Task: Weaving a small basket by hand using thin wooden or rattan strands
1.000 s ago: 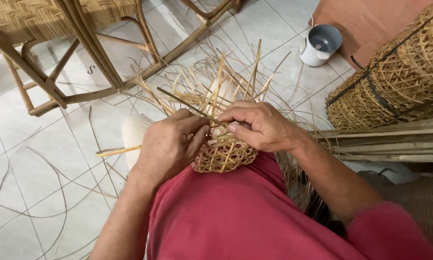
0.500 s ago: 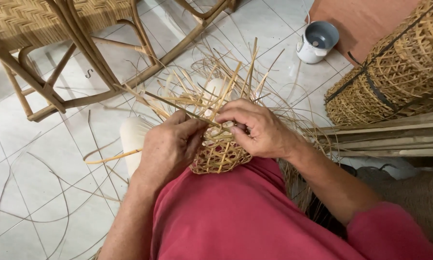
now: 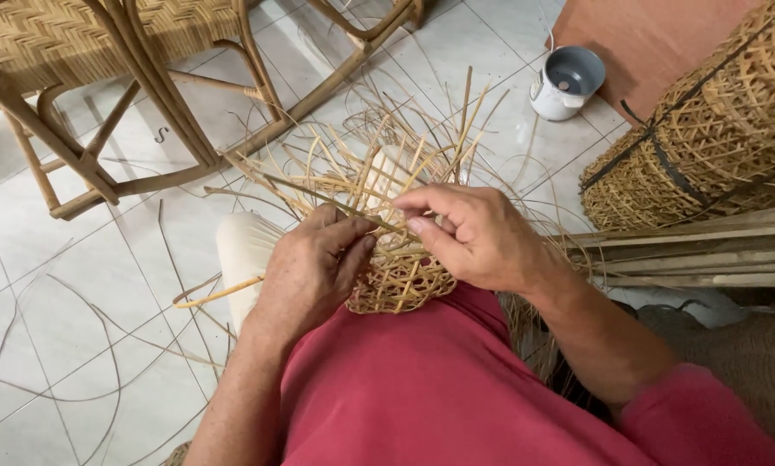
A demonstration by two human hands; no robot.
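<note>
Both hands shifted little: left hand (image 3: 314, 263) and right hand (image 3: 473, 237) pinch strips at half-woven basket (image 3: 400, 280) rim.

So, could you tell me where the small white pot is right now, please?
The small white pot stands on the tiled floor at the upper right of the head view, left of the large woven basket.

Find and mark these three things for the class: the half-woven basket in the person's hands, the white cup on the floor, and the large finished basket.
half-woven basket (image 3: 402, 285), head view, on its woven lower body.
white cup (image 3: 567, 84), head view, on its rim.
large finished basket (image 3: 706, 138), head view, on its woven side.
</note>
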